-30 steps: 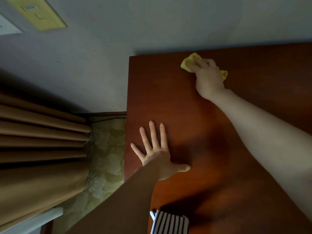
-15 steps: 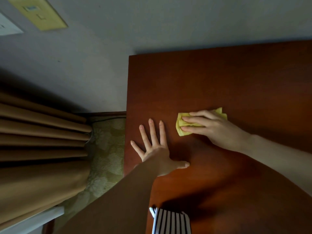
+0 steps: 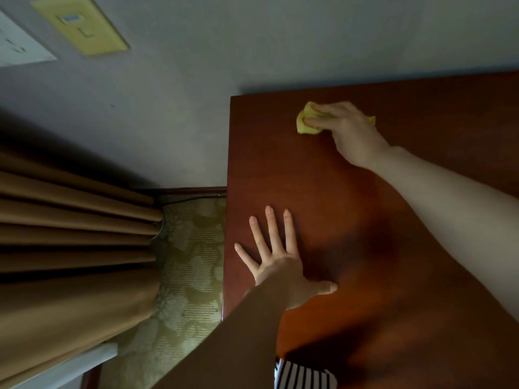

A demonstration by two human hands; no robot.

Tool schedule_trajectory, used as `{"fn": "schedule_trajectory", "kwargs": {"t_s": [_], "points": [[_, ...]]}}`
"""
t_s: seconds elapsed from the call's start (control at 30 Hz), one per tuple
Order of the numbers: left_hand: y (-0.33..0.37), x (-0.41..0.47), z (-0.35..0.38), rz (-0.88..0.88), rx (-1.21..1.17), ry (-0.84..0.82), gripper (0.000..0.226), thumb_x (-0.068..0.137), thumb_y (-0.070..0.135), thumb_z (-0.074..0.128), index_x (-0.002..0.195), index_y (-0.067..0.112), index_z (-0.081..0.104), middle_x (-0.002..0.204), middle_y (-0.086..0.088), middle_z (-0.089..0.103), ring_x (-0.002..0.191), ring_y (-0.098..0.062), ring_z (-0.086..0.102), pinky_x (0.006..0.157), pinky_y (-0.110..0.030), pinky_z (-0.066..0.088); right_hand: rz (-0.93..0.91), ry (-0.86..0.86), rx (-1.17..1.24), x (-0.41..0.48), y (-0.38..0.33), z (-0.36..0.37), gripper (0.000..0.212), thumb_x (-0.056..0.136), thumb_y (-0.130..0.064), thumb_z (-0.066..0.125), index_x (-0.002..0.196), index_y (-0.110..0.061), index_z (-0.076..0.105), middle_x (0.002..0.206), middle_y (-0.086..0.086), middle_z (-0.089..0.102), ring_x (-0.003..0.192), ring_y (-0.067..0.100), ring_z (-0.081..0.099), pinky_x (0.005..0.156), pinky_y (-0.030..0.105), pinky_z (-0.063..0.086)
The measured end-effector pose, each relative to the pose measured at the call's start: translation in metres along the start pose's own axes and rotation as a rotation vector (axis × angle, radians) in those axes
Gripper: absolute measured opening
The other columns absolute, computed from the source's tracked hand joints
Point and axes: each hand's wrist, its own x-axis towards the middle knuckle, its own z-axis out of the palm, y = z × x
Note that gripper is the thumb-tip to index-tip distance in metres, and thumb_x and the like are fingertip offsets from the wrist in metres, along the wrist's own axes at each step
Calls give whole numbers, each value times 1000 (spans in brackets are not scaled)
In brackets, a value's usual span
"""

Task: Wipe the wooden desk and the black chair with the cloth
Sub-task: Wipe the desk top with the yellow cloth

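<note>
The reddish-brown wooden desk (image 3: 280, 169) fills the right half of the view, its left edge and far left corner visible. Near that far corner my right hand (image 3: 351, 130) grips a bunched yellow cloth (image 3: 303, 126) and holds it down on the desk top. Most of the cloth is hidden under the hand, with a small tip showing on the far side. My left hand (image 3: 278, 262) rests flat on the desk close to the left edge, fingers spread and straight. No black chair is in view.
A grey wall (image 3: 252, 37) runs behind the desk, with a yellow plate (image 3: 80, 25) on it at upper left. Brown curtains (image 3: 70, 248) hang left of the desk over patterned carpet (image 3: 191, 262). Striped black-and-white fabric (image 3: 303, 374) shows at the bottom edge.
My right hand swept the cloth from the far corner toward my left hand, then back out to the far corner. My left hand stayed in place.
</note>
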Motion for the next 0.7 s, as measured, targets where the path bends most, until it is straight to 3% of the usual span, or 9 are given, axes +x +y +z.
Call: {"fn": "schedule_trajectory", "kwargs": {"t_s": [0.17,0.33,0.47,0.7], "points": [[-1,1,3,19,-3,9,146,49,87,59,119,30,-56,123,1,-66,108,-27,-63,79,-62,-38,187,30,-52,40,-11,4,54,91,9,38,134,-20,53,150,7,36,130,32,33,103,43,30],[-1,2,4,19,-11,27,147,50,86,60,118,29,-57,124,2,-65,110,-27,-62,82,-62,-37,337,53,-78,62,-39,14,46,94,-3,38,133,-22,54,149,6,37,130,32,32,103,40,30],[-1,2,3,10,-6,27,148,50,85,62,115,29,-59,123,2,-65,108,-27,-63,80,-61,-38,166,-23,-48,49,-70,25,47,95,-5,38,134,-26,52,151,2,34,131,28,31,103,37,29],[0,2,3,-2,-3,25,148,50,85,62,112,30,-60,122,1,-66,108,-27,-63,82,-63,-37,-195,-154,21,-25,-94,31,51,92,5,45,135,-23,50,149,3,37,134,25,32,109,42,27]]}}
